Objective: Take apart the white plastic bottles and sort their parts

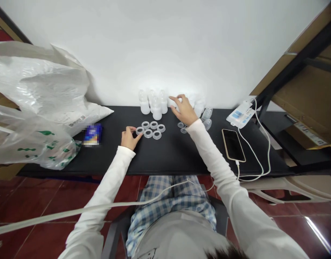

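My left hand (130, 137) has its thumb and fingers around a clear ring (139, 131), the leftmost of several rings (157, 135) lying on the black table. Behind the rings stand several white bottles with clear tops (157, 109). My right hand (184, 109) is over more white bottles (199, 107) to the right, its fingers apart at a white bottle that it partly hides. Small clear discs (183, 130) lie below my right wrist. Two clear domed caps (207, 118) are just right of that wrist.
White plastic bags (38, 90) and a blue packet (93, 135) occupy the left of the table (165, 158). A phone (233, 145) with a white cable and a white-blue package (241, 114) lie at the right. Shelving (278, 82) holds cardboard boxes.
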Motion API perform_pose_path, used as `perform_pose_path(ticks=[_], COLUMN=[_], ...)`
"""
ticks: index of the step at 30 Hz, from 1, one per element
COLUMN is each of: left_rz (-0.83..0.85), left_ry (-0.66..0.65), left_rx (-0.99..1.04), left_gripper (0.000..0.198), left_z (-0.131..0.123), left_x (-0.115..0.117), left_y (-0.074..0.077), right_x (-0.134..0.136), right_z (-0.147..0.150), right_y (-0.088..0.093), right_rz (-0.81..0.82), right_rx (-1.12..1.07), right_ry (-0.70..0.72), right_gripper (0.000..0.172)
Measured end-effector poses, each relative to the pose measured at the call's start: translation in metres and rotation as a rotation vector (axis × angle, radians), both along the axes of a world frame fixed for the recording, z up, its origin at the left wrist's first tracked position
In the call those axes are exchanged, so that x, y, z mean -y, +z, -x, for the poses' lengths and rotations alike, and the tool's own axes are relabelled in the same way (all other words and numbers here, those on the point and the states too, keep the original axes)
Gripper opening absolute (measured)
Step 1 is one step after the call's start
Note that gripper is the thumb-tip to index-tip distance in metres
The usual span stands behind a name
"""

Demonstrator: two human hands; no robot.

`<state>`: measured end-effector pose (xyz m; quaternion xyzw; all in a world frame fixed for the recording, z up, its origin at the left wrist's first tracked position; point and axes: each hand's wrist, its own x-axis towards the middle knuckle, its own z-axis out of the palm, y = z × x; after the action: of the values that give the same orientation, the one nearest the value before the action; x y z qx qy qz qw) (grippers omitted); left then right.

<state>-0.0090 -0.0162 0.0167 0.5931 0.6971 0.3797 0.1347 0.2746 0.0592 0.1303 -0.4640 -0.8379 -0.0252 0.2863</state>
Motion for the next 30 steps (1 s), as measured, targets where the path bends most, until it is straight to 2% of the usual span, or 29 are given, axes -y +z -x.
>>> perform_pose_path(ticks=[2,5,9,13,16,19,21,24,27,30], left_rz=[0.006,0.009,-0.069,-0.155,-0.200,-0.252,-0.292,-0.338,-0.356,-0.359], left_ry=[-0.025,-0.018,-0.011,-0.146,-0.292,-0.454,-0.517,-0.546,-0.469,-0.382], left_rx=[-0.055,-0.118,-0.129,-0.033,0.100,0.268,0.367,0.508,0.649,0.737], left_gripper=[0.030,0.024,0.026,0.026,0.042,0.064,0.066,0.053,0.040,0.031], left_z=[0.000,-0.001,-0.012,-0.041,-0.072,-0.105,-0.124,-0.146,-0.157,-0.161], left_x=[0.000,0.000,0.002,-0.002,-0.013,-0.029,-0.037,-0.045,-0.049,-0.053], left_y=[0.000,0.003,0.013,0.026,0.035,0.043,0.049,0.057,0.064,0.064], right_x=[-0.022,-0.046,-0.051,-0.032,-0.011,0.007,0.013,0.012,0.006,0.001], right_z=[0.030,0.064,0.076,0.059,0.034,0.002,-0.019,-0.040,-0.045,-0.038], right_y=[-0.004,-0.013,-0.020,-0.018,-0.017,-0.020,-0.025,-0.038,-0.051,-0.059], right_rz=[-0.045,-0.062,-0.042,0.045,0.027,-0.036,-0.023,0.121,0.272,0.230], right_rx=[-0.016,-0.014,0.016,-0.005,-0.150,-0.372,-0.506,-0.729,-0.878,-0.930], right_ry=[0.077,0.095,0.041,0.056,0.029,-0.103,-0.195,-0.356,-0.412,-0.394], right_gripper=[0.047,0.048,0.041,0.039,0.040,0.034,0.031,0.033,0.034,0.033])
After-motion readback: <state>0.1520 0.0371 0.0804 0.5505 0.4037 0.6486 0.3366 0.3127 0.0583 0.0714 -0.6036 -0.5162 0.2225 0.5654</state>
